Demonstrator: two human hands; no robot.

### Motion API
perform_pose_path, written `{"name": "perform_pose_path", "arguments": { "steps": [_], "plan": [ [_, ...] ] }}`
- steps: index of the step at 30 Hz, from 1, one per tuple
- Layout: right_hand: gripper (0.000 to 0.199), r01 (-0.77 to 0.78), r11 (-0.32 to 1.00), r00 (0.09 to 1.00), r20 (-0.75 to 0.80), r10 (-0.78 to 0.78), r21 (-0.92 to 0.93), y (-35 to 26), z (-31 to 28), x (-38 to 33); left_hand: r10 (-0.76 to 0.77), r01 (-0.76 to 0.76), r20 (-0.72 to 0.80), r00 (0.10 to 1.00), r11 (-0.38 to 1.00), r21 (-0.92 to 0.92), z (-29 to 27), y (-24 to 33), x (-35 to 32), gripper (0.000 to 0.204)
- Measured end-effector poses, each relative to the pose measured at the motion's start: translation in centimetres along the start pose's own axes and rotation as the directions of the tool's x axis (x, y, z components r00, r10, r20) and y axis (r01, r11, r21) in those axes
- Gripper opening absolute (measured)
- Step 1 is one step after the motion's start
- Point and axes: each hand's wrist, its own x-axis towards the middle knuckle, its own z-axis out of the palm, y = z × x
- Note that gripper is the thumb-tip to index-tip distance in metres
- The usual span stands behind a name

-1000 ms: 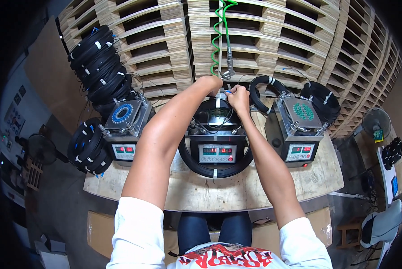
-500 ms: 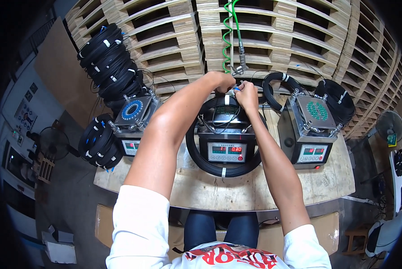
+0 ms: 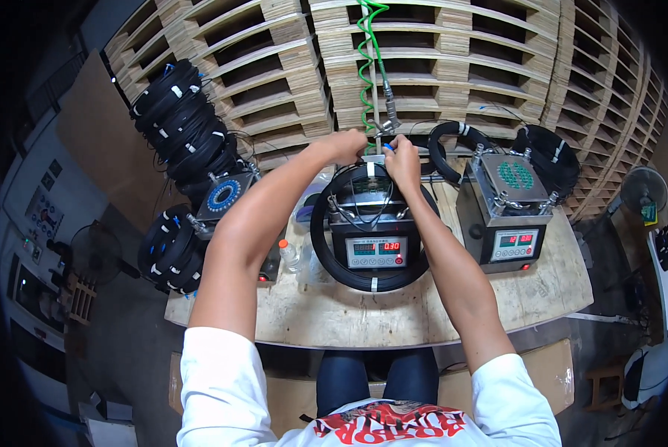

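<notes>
Both my arms reach over a boxy machine (image 3: pixel 376 252) with a lit front panel in the middle of the table. A black cable coil (image 3: pixel 349 280), bound with white ties, is looped around it, with thin black strands hanging across its top. Behind the machine, my right hand (image 3: pixel 402 165) pinches a small blue cable connector (image 3: pixel 388 147) between its fingertips. My left hand (image 3: pixel 349 147) is closed just to the left of it; whatever its fingers hold is hidden. Close above the hands hangs a metal air nozzle (image 3: pixel 388 127) on a coiled green hose (image 3: pixel 365 74).
Similar machines with round connector plates stand left (image 3: pixel 224 196) and right (image 3: pixel 514 176). Stacked cable coils (image 3: pixel 192 141) rise at the left; another coil (image 3: pixel 442 153) leans back right. A bottle with an orange cap (image 3: pixel 289 257) stands on the wooden table (image 3: pixel 394 320). Pallets (image 3: pixel 438 67) wall the back.
My left hand has moved left, away from my right hand, which still pinches the blue connector. The view has shifted slightly, and the orange-capped bottle has come into sight beside my left arm.
</notes>
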Motion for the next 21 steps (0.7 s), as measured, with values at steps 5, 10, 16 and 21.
{"name": "perform_pose_path", "arguments": {
  "steps": [5, 10, 16, 21],
  "plan": [
    [0.019, 0.095, 0.96, 0.99, -0.13, -0.062, 0.262, -1.3, -0.6, -1.0, -0.191, 0.08, -0.45, 0.872, 0.964, -0.254, 2.7, -1.6, -7.1, 0.02],
    [0.02, 0.158, 0.923, 0.981, -0.164, -0.106, 0.35, -1.9, -4.4, -6.2, -0.65, 0.009, -0.288, 0.704, 0.413, -0.911, 4.7, 2.8, -13.7, 0.02],
    [0.019, 0.216, 0.976, 0.948, -0.232, -0.216, -0.025, 0.1, -6.7, -10.9, -0.712, -0.002, -0.601, 0.363, 0.644, -0.765, 11.0, 7.8, -17.1, 0.023],
    [0.022, 0.016, 0.992, 0.966, -0.26, 0.018, 0.127, 4.6, -6.6, -12.4, -0.852, 0.11, -0.497, 0.165, 0.517, -0.849, 16.4, 8.8, -15.2, 0.03]
  ]
}}
